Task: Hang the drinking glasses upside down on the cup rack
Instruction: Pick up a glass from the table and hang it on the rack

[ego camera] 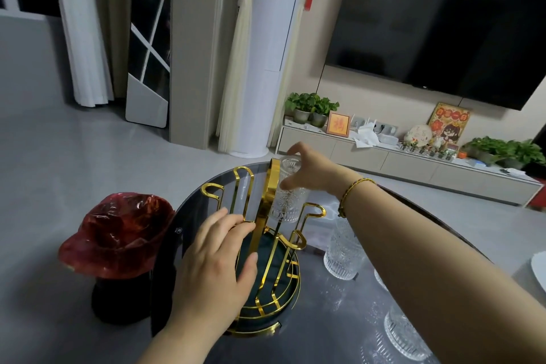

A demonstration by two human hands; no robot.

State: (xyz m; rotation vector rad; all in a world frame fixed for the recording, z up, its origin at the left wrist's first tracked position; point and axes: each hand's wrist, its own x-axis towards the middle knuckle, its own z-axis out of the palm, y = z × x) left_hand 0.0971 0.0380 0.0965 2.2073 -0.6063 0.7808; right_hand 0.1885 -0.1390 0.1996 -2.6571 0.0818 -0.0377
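Note:
A gold wire cup rack with looped arms stands on a dark green round base at the table's left edge. My right hand grips a ribbed clear drinking glass, held upside down over a far arm of the rack, beside the rack's gold handle ring. My left hand rests on the rack's near left side, fingers against a gold upright. A second glass stands on the table right of the rack, and a third glass stands near the bottom right.
The round dark glass table carries the rack and glasses. A bin with a red bag stands on the floor just left of the table. A white plate edge shows at far right. A TV cabinet with plants lies beyond.

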